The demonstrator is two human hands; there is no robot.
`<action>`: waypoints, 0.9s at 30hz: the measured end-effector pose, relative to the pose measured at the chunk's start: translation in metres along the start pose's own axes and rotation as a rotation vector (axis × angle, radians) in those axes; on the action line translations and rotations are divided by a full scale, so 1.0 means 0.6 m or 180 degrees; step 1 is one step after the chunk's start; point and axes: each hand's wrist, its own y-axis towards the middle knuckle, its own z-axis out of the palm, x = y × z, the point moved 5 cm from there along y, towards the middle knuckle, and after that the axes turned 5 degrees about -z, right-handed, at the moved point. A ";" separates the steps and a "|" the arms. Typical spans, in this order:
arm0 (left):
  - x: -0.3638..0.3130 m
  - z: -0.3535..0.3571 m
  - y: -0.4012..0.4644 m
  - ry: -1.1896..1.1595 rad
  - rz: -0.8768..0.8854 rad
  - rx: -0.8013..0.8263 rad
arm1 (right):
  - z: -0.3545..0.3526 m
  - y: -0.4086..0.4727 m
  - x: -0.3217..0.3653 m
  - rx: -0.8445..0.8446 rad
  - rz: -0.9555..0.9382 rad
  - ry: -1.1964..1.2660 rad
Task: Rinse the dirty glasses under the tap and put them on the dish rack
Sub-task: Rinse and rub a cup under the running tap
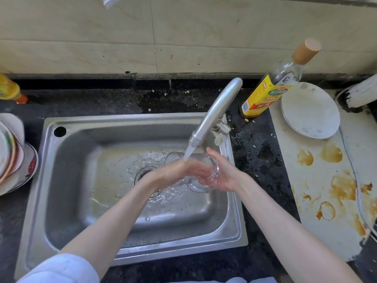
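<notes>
Water runs from the steel tap [214, 113] onto a clear glass [211, 169] held over the right side of the sink [81, 201]. My right hand [222, 174] cups the glass from the right and below, fingers curled round it. My left hand [183, 170] is at the glass's mouth with its fingers inside, blurred by motion. Another clear glass [199, 185] lies on the sink floor just below the hands, and a third glass [173, 157] shows behind the water stream.
Stacked plates and bowls [12, 152] stand at the left on the dark counter. A yellow-labelled bottle [271, 86] and a white plate [310, 111] sit right of the tap. A stained white board [318, 190] covers the right counter. An orange-capped bottle [10, 88] is far left.
</notes>
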 end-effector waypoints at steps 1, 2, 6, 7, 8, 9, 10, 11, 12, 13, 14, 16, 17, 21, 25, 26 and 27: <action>0.004 -0.004 0.001 -0.0423 -0.0021 -0.0007 | 0.000 0.001 0.000 0.0013 -0.0063 -0.0007; 0.011 -0.010 0.002 -0.0846 -0.0082 -0.0023 | 0.002 0.001 0.001 0.0036 -0.0121 0.0024; 0.028 -0.014 0.008 -0.2024 -0.0546 0.0020 | 0.006 0.000 -0.001 0.0314 -0.0269 0.0271; 0.025 -0.014 0.008 -0.2216 -0.0561 -0.0025 | 0.009 -0.002 -0.002 0.0443 -0.0353 0.0402; 0.021 -0.017 0.009 -0.2396 -0.0540 -0.0090 | 0.014 -0.005 -0.002 0.0602 -0.0436 0.0596; 0.017 -0.017 0.012 -0.2580 -0.0508 -0.0112 | 0.014 -0.003 -0.002 0.0650 -0.0539 0.0783; 0.012 -0.016 0.013 -0.2655 -0.0498 -0.0180 | 0.014 -0.001 -0.003 0.0671 -0.0620 0.0969; 0.008 -0.016 0.014 -0.2711 -0.0475 -0.0235 | 0.011 0.003 -0.005 0.0623 -0.0693 0.1081; 0.004 -0.015 0.016 -0.2728 -0.0477 -0.0276 | 0.011 0.005 -0.005 0.0565 -0.0742 0.1141; -0.001 -0.013 0.017 -0.2763 -0.0497 -0.0308 | 0.009 0.007 -0.005 0.0496 -0.0800 0.1158; -0.002 -0.012 0.020 -0.2747 -0.0528 -0.0331 | 0.009 0.007 -0.004 0.0485 -0.0835 0.1196; -0.005 -0.009 0.022 -0.2781 -0.0565 -0.0363 | 0.007 0.008 -0.001 0.0489 -0.0831 0.1218; -0.006 -0.003 0.021 -0.2882 -0.0571 -0.0334 | 0.003 0.011 -0.002 0.0484 -0.0821 0.1222; -0.016 0.017 0.013 -0.1475 -0.0200 -0.0664 | -0.006 0.019 -0.003 0.0401 -0.0614 0.1256; -0.007 0.023 0.006 0.1513 -0.0278 -0.0127 | -0.004 0.026 -0.015 0.0229 -0.0099 0.0974; 0.001 0.023 0.004 0.2352 -0.0341 0.0094 | 0.000 0.023 -0.018 0.0235 0.0079 0.0786; 0.008 0.020 0.003 0.2945 -0.0358 0.0136 | 0.002 0.019 -0.022 0.0205 0.0225 0.0610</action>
